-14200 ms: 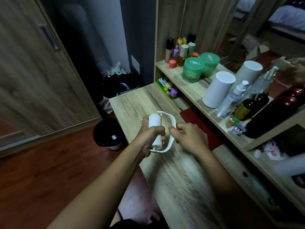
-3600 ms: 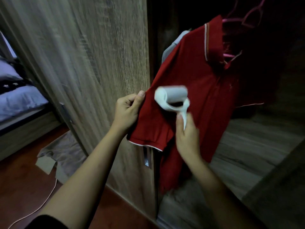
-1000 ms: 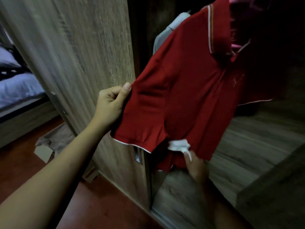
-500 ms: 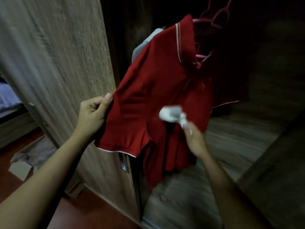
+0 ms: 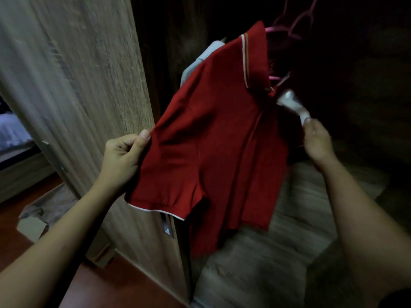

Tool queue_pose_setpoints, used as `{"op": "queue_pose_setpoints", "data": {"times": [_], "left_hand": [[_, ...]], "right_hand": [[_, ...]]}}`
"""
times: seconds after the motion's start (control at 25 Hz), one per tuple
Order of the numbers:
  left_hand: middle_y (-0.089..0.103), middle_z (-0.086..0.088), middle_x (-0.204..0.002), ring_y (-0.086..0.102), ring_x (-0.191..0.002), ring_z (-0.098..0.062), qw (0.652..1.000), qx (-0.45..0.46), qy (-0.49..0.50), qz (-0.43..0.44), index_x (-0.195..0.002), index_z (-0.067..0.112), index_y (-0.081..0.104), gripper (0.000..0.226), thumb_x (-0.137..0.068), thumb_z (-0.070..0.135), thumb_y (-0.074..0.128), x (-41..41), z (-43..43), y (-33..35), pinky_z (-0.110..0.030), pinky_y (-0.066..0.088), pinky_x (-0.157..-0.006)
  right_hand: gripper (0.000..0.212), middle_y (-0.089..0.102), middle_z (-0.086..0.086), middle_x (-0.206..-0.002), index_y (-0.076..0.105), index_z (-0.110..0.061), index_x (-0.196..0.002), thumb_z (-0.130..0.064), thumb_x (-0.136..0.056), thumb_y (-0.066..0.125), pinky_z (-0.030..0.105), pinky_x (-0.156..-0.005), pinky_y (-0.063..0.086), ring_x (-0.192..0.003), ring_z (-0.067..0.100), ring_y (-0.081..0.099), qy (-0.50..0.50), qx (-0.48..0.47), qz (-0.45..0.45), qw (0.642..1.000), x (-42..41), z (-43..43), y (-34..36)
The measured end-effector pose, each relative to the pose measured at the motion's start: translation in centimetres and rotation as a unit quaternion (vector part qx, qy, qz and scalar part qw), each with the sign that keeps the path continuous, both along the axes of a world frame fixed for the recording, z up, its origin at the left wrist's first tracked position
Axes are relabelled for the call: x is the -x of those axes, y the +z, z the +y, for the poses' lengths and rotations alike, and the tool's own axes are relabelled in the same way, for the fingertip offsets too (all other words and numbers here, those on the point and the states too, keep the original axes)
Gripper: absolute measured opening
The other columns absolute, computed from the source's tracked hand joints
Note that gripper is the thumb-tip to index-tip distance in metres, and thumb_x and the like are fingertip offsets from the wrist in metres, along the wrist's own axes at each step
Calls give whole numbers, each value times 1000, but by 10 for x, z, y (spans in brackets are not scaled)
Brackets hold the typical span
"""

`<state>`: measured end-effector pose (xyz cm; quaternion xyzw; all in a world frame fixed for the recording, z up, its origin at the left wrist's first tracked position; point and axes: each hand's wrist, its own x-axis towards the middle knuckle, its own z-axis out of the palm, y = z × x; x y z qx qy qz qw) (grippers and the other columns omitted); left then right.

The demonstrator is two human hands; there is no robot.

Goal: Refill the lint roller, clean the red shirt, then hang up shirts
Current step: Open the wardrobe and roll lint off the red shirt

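A red polo shirt (image 5: 213,147) with white trim hangs on a pink hanger (image 5: 295,25) inside the open wardrobe. My left hand (image 5: 124,156) pinches the shirt's sleeve and pulls it out flat toward the left. My right hand (image 5: 318,143) grips the handle of the white lint roller (image 5: 291,103), whose blurred head is up at the shirt's chest just below the collar, on the right side of the placket.
The wooden wardrobe door (image 5: 77,85) stands at the left with a metal handle (image 5: 166,227) low on its edge. A grey garment (image 5: 200,58) hangs behind the red shirt. Flattened cardboard (image 5: 42,212) lies on the red-brown floor, and a bed (image 5: 11,134) shows far left.
My right hand has carried the lint roller from the shirt's lower front up and right to the chest below the collar. My left hand keeps its hold on the sleeve.
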<state>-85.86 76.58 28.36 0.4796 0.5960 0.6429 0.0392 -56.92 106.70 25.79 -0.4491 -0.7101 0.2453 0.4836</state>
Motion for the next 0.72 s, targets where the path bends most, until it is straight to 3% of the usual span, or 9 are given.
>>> {"op": "queue_pose_setpoints", "data": {"times": [0.08, 0.16, 0.28, 0.32, 0.4, 0.48, 0.56, 0.72], "left_hand": [[47, -7, -57, 38, -50, -5, 1000, -2, -3, 0, -66, -20, 51, 69, -84, 47, 51, 1, 0, 0, -18, 29, -43], [47, -11, -63, 38, -52, -9, 1000, 4, -1, 4, -67, -20, 51, 71, -80, 50, 50, 0, -1, 2, -19, 29, -43], [50, 1, -53, 39, -48, -3, 1000, 4, -1, -26, -57, 3, 59, 57, -78, 56, 53, 1, 0, 1, -17, 31, -42], [50, 8, -51, 40, -47, 0, 1000, 0, -4, -29, -58, 4, 59, 61, -77, 61, 54, 1, -1, 1, -16, 32, -43], [50, 6, -51, 42, -48, 0, 1000, 4, -7, -28, -65, -1, 59, 71, -73, 69, 55, 1, -1, 2, -15, 33, -43], [49, 8, -47, 40, -45, 2, 1000, 9, -4, -27, -60, 5, 61, 59, -78, 61, 54, -1, -2, 2, -14, 32, -42], [49, 14, -43, 39, -42, 4, 1000, 13, 0, -29, -53, 17, 63, 45, -85, 46, 53, -2, -1, 3, -11, 31, -41], [51, 7, -50, 41, -47, 1, 1000, 11, -1, -26, -62, -2, 59, 54, -85, 46, 53, 1, 0, 2, -14, 32, -43]], "right_hand": [[34, 59, 30, -102, 56, 9, -103, -17, -100, 35, 27, -65, 27, -93, 37, 55, 24, 34, -20, 999, 19, -16, -57], [31, 61, 30, -107, 59, 7, -106, -16, -99, 39, 33, -80, 39, -100, 34, 59, 46, 94, -59, 993, 35, -51, -137], [36, 64, 11, -122, 63, -18, -110, -44, -93, 45, 33, -101, 43, -115, 21, 58, 121, 147, -147, 971, 35, -84, -257], [37, 64, 4, -122, 64, -23, -108, -50, -91, 46, 31, -102, 42, -116, 18, 57, 128, 161, -130, 970, 35, -86, -269], [29, 64, 3, -108, 64, -19, -102, -39, -93, 46, 27, -92, 42, -105, 16, 57, 85, 186, -61, 977, 35, -87, -231], [28, 57, 7, -97, 62, -6, -103, -23, -98, 40, 23, -75, 34, -94, 16, 51, 66, 193, -24, 979, 37, -68, -173], [34, 57, 11, -98, 59, 1, -108, -23, -100, 36, 27, -74, 34, -92, 18, 50, 26, 121, -9, 992, 24, -31, -117], [38, 56, 11, -96, 57, 0, -111, -28, -100, 34, 27, -75, 33, -90, 21, 50, -28, 78, 41, 996, 15, 6, -66]]}}
